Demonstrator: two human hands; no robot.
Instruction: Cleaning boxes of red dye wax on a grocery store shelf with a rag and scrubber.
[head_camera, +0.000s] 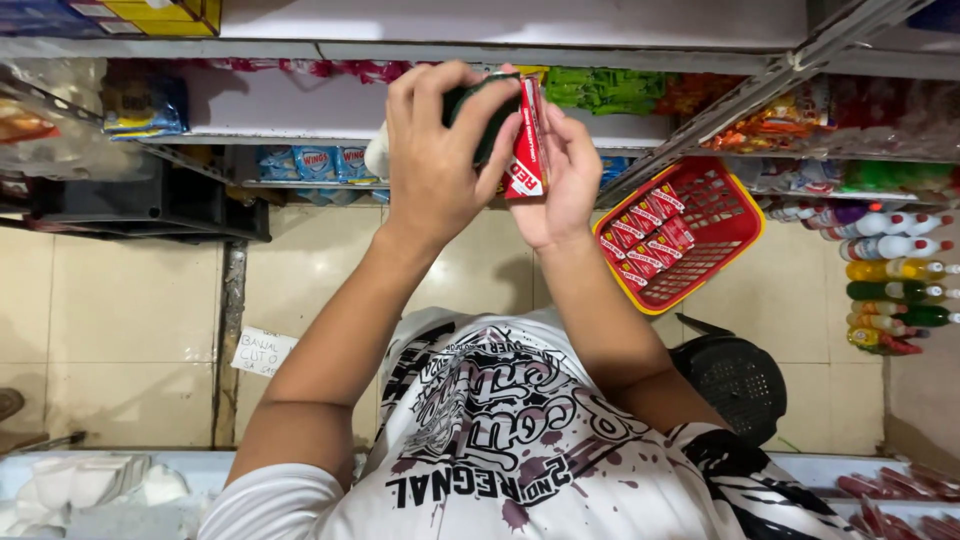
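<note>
Room: shop aisle, tiled floor (130, 310), stocked shelves (300, 125) ahead.
Left hand (440, 150): grip closed round a dark green pack (480, 115).
Right hand (565, 175): grip closed on a red carton (527, 140), long axis upright.
Relation: carton pressed against the green pack, both hands touching.
Basket (735, 225): red, lower right, holding matching cartons (645, 235).

Dark green object (480, 115) largely hidden under the left hand (440, 150), red box (527, 140) partly behind fingers.
</note>
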